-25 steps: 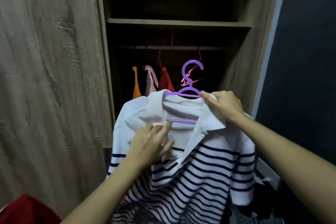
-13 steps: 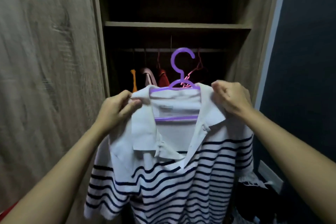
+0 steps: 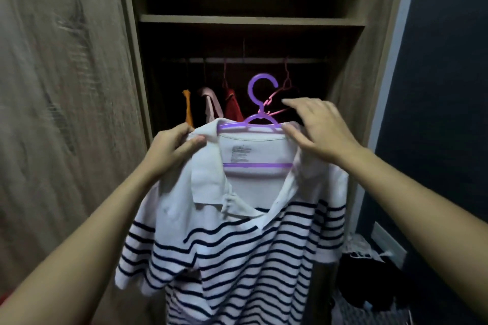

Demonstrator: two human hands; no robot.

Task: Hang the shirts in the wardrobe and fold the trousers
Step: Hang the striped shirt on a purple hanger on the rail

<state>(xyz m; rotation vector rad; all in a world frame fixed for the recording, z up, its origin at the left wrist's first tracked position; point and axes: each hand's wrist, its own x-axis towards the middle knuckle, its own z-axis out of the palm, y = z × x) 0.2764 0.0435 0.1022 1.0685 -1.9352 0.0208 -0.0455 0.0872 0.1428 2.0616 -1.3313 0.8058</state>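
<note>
Our right hand (image 3: 317,132) has let go of the collar and now spreads wide over the right end of the purple hanger (image 3: 260,113) — our left hand (image 3: 171,150) pinches the left shoulder of the striped shirt (image 3: 237,245), held up near us before the open wardrobe (image 3: 250,20) — below its rail (image 3: 264,60).

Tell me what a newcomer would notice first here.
The navy-striped white shirt fills the centre on a purple hanger, before the open wardrobe. The left hand grips one shoulder; the right hand is open at the other. Orange, pink and red clothes hang behind.
</note>
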